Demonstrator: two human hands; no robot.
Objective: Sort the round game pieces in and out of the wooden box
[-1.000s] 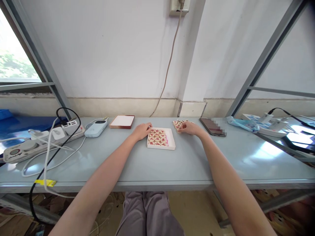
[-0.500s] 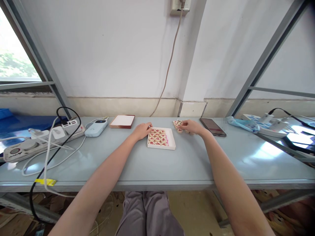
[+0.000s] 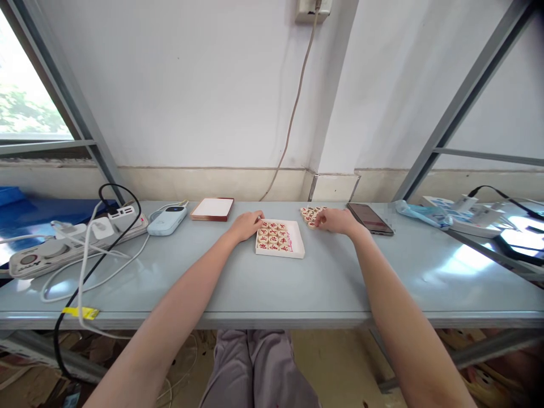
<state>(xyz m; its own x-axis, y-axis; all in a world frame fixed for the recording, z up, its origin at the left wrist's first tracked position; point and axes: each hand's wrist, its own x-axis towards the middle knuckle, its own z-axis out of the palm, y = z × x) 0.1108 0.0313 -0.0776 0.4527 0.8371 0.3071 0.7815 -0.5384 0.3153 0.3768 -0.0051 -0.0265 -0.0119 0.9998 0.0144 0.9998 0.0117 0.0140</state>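
Observation:
A shallow white box [image 3: 299, 250] lies on the grey table in front of me. Rows of round Chinese chess pieces [image 3: 272, 238] with red characters fill its left part; pink marks show on the bare bottom at the right. My left hand [image 3: 247, 226] is closed on the box's far left corner, thumb and fingers at the rim. To the right of the box, my right hand [image 3: 338, 220] reaches down with bent fingers pinched at a chess piece at the near edge of a loose group of pieces [image 3: 309, 212]. The hand hides part of that group.
The box lid [image 3: 212, 209] lies upturned at the back left. A phone [image 3: 370, 219] is just right of my right hand. Further left are a light blue power bank [image 3: 168, 220] and a power strip [image 3: 76, 243] with cables; a blue plastic bag [image 3: 420, 215] is at the right.
My right hand has shifted slightly right and toward me over the loose pieces, uncovering more of the group's far side. My left hand stays at the box corner.

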